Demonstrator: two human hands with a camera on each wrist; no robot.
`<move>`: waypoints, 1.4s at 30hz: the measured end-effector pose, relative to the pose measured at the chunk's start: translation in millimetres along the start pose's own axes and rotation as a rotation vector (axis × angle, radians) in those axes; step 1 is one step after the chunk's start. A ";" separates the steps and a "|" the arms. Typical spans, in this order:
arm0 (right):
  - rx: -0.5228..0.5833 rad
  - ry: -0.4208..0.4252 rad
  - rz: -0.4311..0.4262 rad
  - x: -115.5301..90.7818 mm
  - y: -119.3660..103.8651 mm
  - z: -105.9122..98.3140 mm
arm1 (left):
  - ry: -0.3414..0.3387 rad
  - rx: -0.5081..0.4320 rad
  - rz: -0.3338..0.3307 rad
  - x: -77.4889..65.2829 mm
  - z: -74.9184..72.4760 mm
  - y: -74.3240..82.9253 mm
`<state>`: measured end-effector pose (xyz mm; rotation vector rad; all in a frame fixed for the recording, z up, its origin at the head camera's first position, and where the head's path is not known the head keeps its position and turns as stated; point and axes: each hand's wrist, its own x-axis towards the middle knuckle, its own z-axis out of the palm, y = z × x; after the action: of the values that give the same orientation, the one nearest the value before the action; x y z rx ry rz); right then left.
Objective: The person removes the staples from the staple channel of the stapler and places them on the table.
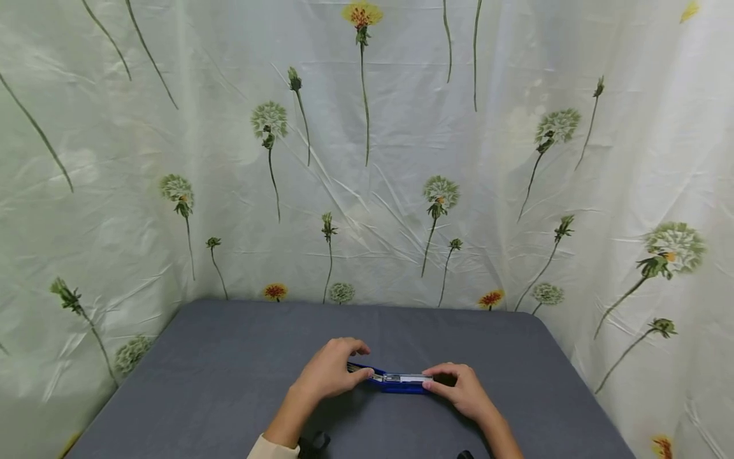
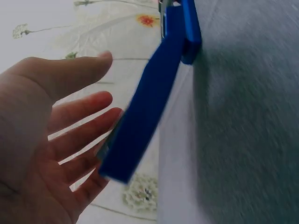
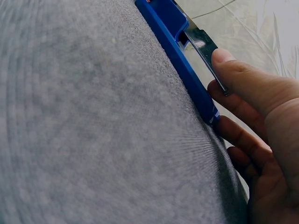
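The stapler (image 1: pixel 395 386), blue and opened out, lies between the two hands, over the grey bench (image 1: pixel 275 344) and toward its near side. Its cover (image 2: pixel 142 100) is swung back from the base (image 3: pixel 187 77) and points to the left; a metal rail (image 3: pixel 204 46) stands just above the base, a narrow gap separating them. Whether the base touches the bench cannot be told. The left hand (image 1: pixel 329 371) is beside the cover, thumb and fingers spread apart; its fingertips reach the far edge of the cover, contact being uncertain. The right hand (image 1: pixel 460 387) pinches the free end of the rail between thumb and index finger, with another fingertip at the end of the base. A pale sleeve (image 1: pixel 272 448) covers the left forearm. Behind the bench hangs a white curtain (image 1: pixel 395 127) printed with dandelions.
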<state>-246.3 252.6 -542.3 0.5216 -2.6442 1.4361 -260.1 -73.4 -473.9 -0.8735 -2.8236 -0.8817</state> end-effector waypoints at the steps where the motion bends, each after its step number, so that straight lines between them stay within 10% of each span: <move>1: 0.003 -0.003 0.003 0.3 0.0 0.1 | 0.008 0.003 0.000 1.4 0.4 2.1; 27: 0.042 -0.015 0.014 1.8 2.3 0.9 | 0.030 0.090 0.077 32.9 52.3 41.1; 42: 0.039 -0.013 -0.027 0.4 2.0 0.0 | 0.109 0.171 -0.001 31.3 65.4 39.2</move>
<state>-247.4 253.5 -543.8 0.5692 -2.6138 1.4839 -258.2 4.1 -502.0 -0.7766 -2.7557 -0.6544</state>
